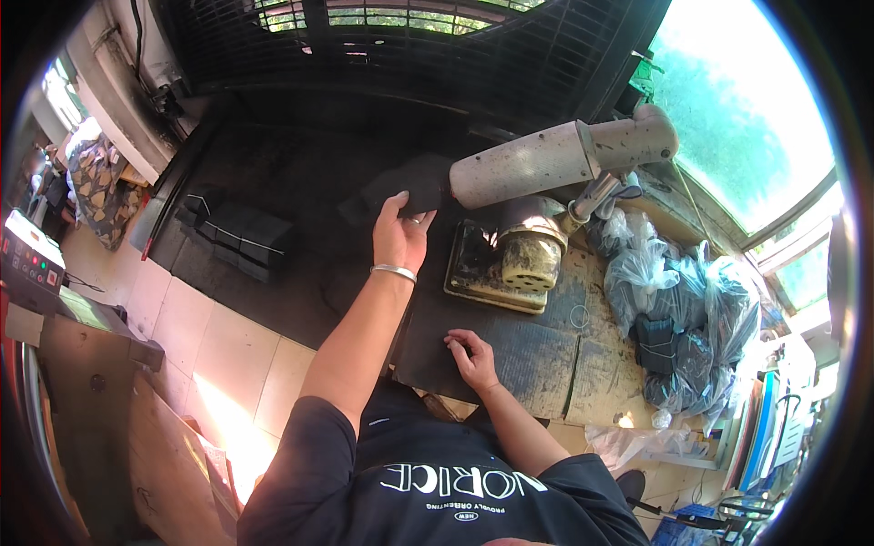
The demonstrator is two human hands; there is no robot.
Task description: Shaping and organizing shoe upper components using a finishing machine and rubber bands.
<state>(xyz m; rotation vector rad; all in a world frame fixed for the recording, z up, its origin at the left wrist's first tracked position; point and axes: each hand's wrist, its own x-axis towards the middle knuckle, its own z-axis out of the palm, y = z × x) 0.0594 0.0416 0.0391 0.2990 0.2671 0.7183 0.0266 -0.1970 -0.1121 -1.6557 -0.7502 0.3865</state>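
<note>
Left hand point(401, 238): extended forward, fingers and thumb pinched closed on the near edge of a dark flat piece point(405, 189), apparently a sheet of black material. The piece lies on the dark work surface point(273, 173), stretching ahead of the grip and to both sides of it. A silver bangle point(393, 270) sits on the wrist just behind the grip.

Right hand point(473, 358): fingers curled loosely, holding nothing, fingertips resting on a worn dark mat point(537, 350).

Ahead and to the right of the left-hand grip: a grey cylindrical machine arm point(546, 162), its near end just beside the held piece. Beneath it, a soiled press head point(530, 255) on a pale base plate point(482, 287).

Far right of both hands: clear plastic bags point(674, 309) holding dark goods. Left of the grip: a stack of dark pieces point(238, 238).
</note>
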